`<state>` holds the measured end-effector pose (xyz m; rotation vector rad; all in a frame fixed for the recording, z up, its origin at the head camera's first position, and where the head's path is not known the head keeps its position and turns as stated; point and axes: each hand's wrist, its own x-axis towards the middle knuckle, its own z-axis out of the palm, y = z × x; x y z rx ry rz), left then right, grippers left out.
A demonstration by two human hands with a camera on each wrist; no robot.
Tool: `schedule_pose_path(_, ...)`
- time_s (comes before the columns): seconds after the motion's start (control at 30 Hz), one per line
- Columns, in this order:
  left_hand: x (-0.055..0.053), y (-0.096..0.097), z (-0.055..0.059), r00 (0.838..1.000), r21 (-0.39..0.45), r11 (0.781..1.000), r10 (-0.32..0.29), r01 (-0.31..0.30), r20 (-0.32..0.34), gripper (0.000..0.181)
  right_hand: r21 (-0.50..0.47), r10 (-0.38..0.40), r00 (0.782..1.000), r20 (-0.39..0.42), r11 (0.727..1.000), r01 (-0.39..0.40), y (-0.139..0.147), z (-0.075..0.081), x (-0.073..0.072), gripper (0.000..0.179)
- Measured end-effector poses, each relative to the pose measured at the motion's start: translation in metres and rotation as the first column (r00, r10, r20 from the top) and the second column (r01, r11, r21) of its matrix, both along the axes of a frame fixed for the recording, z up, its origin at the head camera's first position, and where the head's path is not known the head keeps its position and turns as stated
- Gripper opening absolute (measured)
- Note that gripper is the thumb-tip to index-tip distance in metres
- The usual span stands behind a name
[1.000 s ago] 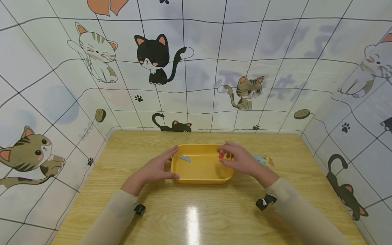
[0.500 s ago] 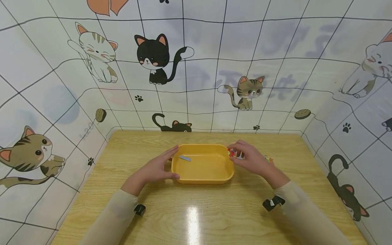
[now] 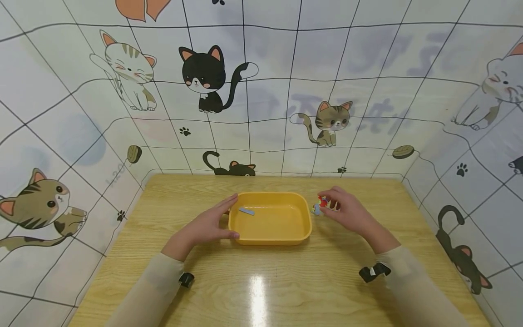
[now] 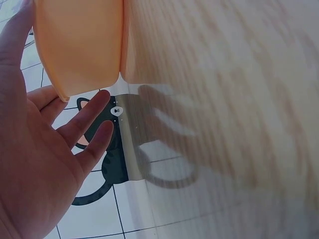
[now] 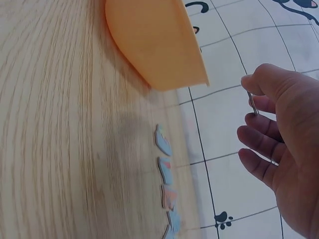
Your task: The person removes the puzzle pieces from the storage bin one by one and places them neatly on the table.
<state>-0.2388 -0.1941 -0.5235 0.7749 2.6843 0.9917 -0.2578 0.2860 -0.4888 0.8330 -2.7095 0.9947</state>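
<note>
At the left end of the yellow tray, my left hand grips the rim with thumb at the near corner and index finger at the far corner. In the left wrist view its middle and ring fingers spread apart below the tray's edge. Just right of the tray, my right hand pinches a small flat red puzzle piece between thumb and fingers. Only the thin edge of the red piece shows in the right wrist view. Inside the tray lies a narrow blue-grey strip.
Several flat puzzle pieces with blue and pinkish faces lie in a row on the wooden table. My right hand mostly hides them in the head view. A cat-patterned wall covering rises behind and at both sides.
My right hand has moved right with the red puzzle piece, from over the tray's right end to beside the tray. My left hand and the tray stay put.
</note>
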Motion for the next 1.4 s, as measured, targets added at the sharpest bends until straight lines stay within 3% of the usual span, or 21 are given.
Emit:
schedule_pose_path(0.23, 0.0, 0.0, 0.001, 1.0, 0.017, 1.0, 0.003, -0.003, 0.013, 0.118, 0.04, -0.066, 0.998, -0.006, 0.997, 0.066, 0.02, -0.001, 0.003, 0.041)
schedule_pose_path(0.43, 0.0, 0.0, 0.001, 1.0, 0.013, 1.0, 0.001, -0.001, 0.01, 0.118, 0.073, -0.135, 0.99, 0.039, 0.989, 0.132, 0.038, -0.001, 0.006, 0.042)
schedule_pose_path(1.4, -0.002, -0.002, -0.002, 1.0, -0.002, 1.0, -0.006, 0.006, 0.005, 0.119, 0.118, -0.232, 0.972, 0.033, 0.967, 0.227, 0.102, -0.011, 0.01, 0.047)
